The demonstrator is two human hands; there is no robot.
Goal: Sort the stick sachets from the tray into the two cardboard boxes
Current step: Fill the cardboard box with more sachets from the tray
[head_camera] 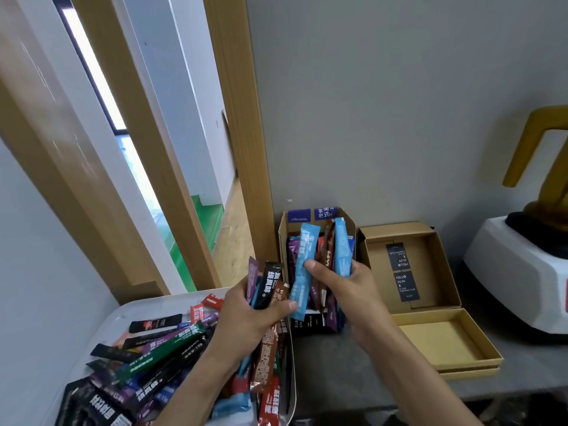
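Observation:
My left hand [246, 315] grips a bundle of stick sachets [270, 290], black, purple and brown, over the right edge of the white tray [123, 315]. The tray holds a heap of several mixed sachets [159, 358]. My right hand [347, 290] holds light blue sachets [304, 272] above the left cardboard box [284, 238], with the thumb pressed on one; a second blue one [342, 250] stands behind the fingers. That box stands upright and is packed with several sachets. The right cardboard box [442, 265] lies open and holds only dark printed cards.
A grey wall stands right behind the boxes and a wooden door frame [246, 149] rises at the left. A white appliance base [522, 278] with a gold object on it sits at the far right of the grey tabletop [353, 373].

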